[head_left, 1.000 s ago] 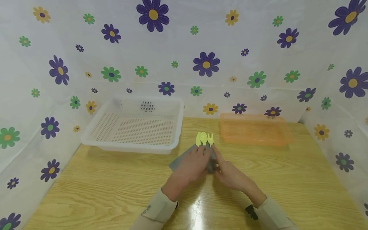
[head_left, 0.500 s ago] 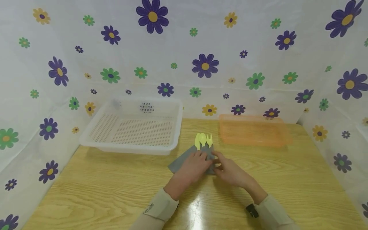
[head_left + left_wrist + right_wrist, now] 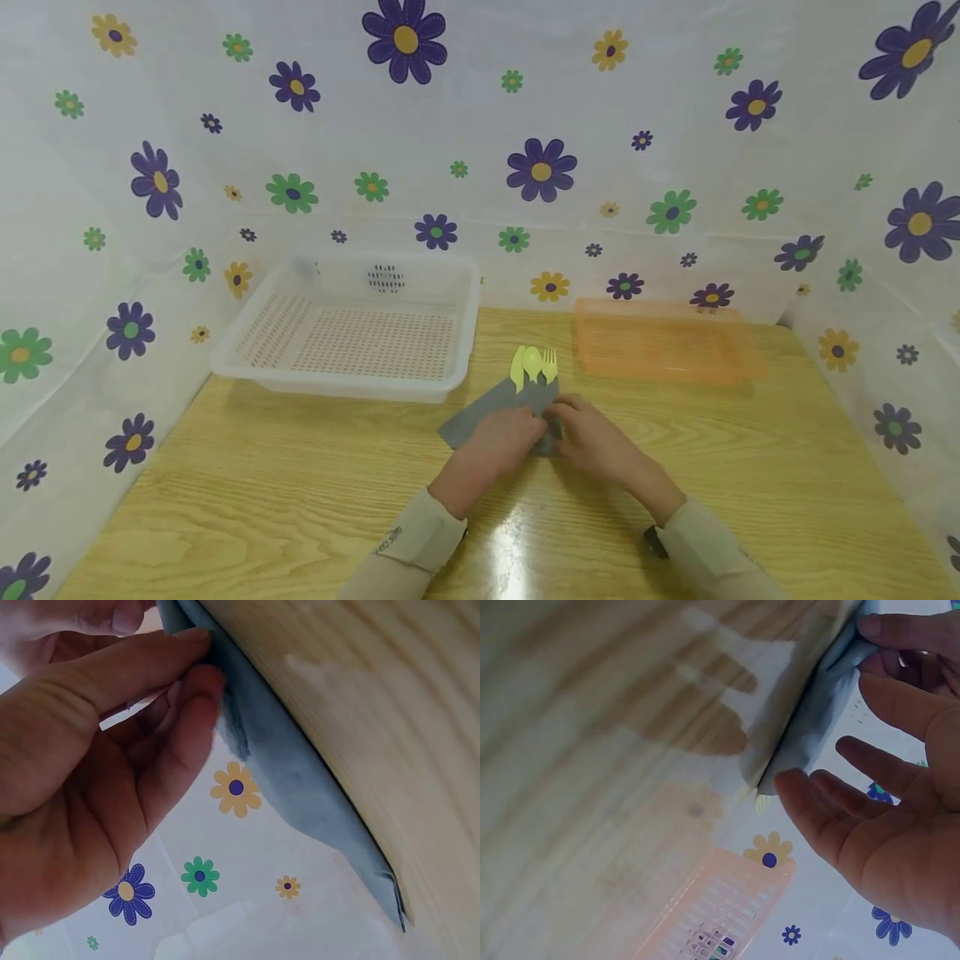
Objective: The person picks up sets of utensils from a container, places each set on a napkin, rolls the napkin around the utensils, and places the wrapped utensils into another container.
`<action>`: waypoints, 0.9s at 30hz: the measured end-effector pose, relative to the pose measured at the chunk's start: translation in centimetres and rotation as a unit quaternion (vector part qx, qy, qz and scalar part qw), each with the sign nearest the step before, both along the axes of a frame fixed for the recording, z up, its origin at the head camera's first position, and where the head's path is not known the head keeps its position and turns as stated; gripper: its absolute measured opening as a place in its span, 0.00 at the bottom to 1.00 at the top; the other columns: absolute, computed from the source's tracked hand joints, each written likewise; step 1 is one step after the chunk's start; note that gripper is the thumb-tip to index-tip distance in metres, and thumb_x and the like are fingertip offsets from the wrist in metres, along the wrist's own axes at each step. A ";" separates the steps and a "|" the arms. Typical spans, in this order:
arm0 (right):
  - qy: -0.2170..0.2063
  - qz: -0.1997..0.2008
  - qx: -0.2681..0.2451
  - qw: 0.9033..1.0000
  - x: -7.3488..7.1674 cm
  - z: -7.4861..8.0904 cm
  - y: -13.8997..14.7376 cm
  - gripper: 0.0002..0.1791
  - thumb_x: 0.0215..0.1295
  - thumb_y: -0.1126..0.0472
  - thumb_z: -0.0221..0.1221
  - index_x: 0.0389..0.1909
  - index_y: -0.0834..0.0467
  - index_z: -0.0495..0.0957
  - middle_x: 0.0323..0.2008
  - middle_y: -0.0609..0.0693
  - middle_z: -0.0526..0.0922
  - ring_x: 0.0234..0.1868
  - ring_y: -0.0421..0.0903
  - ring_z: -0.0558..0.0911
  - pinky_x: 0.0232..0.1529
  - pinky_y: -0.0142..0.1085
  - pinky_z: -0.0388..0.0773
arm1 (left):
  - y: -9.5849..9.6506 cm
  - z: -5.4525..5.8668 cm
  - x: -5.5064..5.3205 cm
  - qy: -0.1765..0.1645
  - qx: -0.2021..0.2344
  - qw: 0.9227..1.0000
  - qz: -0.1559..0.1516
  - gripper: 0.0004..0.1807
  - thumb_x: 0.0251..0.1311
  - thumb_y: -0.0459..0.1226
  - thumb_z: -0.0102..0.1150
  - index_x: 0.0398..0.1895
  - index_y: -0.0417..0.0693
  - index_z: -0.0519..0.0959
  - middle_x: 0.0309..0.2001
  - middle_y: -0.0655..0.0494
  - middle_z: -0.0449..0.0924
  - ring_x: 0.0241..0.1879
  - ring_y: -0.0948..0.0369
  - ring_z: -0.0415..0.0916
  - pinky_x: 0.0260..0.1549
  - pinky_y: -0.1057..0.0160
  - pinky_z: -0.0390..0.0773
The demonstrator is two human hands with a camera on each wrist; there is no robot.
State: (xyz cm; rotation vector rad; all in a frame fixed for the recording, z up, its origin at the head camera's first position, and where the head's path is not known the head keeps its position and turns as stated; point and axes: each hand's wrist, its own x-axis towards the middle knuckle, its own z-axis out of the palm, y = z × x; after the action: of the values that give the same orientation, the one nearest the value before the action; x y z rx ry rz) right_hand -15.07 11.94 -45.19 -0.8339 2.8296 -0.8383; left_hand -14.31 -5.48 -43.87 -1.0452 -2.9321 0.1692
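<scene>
Wood-grained counter (image 3: 262, 492) carries grey cloth (image 3: 498, 400), pinched by the left fingers (image 3: 150, 664); right fingers (image 3: 814, 817), parted, grip nothing beside it. Tugging could skew the knife (image 3: 517, 369), spoon (image 3: 532, 362) and fork (image 3: 550, 365) beyond them.

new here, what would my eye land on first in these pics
Probably the white backdrop, its purple, green and yellow flowers spread across the back and both sides. Next, the bright yellow knife, spoon and fork showing past a grey cloth, with the left hand and right hand at its near side. Then a white basket at back left and orange tray at back right.
</scene>
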 end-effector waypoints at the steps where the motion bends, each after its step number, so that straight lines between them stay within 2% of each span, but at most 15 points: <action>1: 0.006 0.002 0.010 1.000 -0.1 -0.1 -0.1 0.24 0.61 0.68 0.66 0.58 0.69 0.75 0.61 0.67 0.73 0.62 0.62 0.74 0.60 0.53 0.72 | 0.0 0.0 0.0 0.004 0.001 1.000 0.000 0.04 0.66 0.33 0.59 0.35 0.53 0.81 0.35 0.57 0.82 0.35 0.61 0.81 0.31 0.63 0.80; 5: 0.012 0.013 0.046 0.999 -0.3 -0.4 -0.1 0.28 0.62 0.65 0.66 0.62 0.67 0.73 0.67 0.69 0.67 0.67 0.66 0.68 0.64 0.55 0.68 | -0.2 0.0 0.1 0.002 0.005 1.000 0.002 0.05 0.66 0.33 0.59 0.36 0.53 0.82 0.36 0.58 0.84 0.35 0.60 0.82 0.32 0.62 0.81; 8: 0.012 0.033 0.055 0.998 -0.5 -0.5 0.0 0.29 0.63 0.63 0.66 0.64 0.68 0.72 0.68 0.69 0.65 0.68 0.66 0.67 0.65 0.56 0.67 | -0.2 0.0 0.1 -0.013 0.010 1.000 0.003 0.06 0.66 0.33 0.58 0.36 0.54 0.82 0.36 0.59 0.85 0.36 0.61 0.82 0.33 0.62 0.81; 16: 0.025 0.073 0.067 0.995 -1.1 -0.3 0.0 0.26 0.67 0.62 0.63 0.63 0.67 0.72 0.67 0.69 0.67 0.67 0.65 0.68 0.65 0.56 0.67 | -0.5 0.1 -0.1 -0.050 0.040 0.998 0.016 0.07 0.68 0.32 0.55 0.33 0.51 0.81 0.34 0.57 0.84 0.35 0.61 0.82 0.33 0.63 0.80; 22: 0.065 0.095 0.094 0.989 -1.4 -0.1 -0.4 0.30 0.63 0.59 0.67 0.65 0.61 0.71 0.61 0.65 0.71 0.60 0.64 0.73 0.58 0.57 0.72 | -1.3 -0.1 -0.6 -0.112 0.082 0.989 0.039 0.07 0.69 0.32 0.55 0.30 0.46 0.77 0.30 0.54 0.82 0.33 0.59 0.80 0.32 0.63 0.78; 24: 0.070 0.100 0.104 0.987 -1.4 -0.1 -0.4 0.32 0.63 0.58 0.67 0.68 0.59 0.70 0.64 0.67 0.69 0.62 0.67 0.72 0.59 0.60 0.71 | -1.5 -0.1 -0.8 -0.131 0.087 0.987 0.046 0.06 0.68 0.33 0.57 0.32 0.45 0.79 0.31 0.53 0.82 0.33 0.59 0.80 0.32 0.63 0.78; 27: 0.079 0.116 0.119 0.983 -1.5 -0.1 -0.4 0.34 0.63 0.57 0.67 0.69 0.57 0.70 0.69 0.68 0.64 0.67 0.69 0.66 0.63 0.62 0.66 | -1.8 -0.2 -0.9 -0.143 0.091 0.985 0.046 0.04 0.66 0.35 0.60 0.39 0.43 0.81 0.35 0.52 0.84 0.36 0.60 0.81 0.35 0.64 0.78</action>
State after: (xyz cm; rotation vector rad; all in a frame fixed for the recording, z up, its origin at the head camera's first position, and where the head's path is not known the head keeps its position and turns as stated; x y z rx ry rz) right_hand -16.56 11.53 -45.27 -1.2065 2.8103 -0.4118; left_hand -15.26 -7.24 -44.04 -0.9806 -3.1718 -0.2643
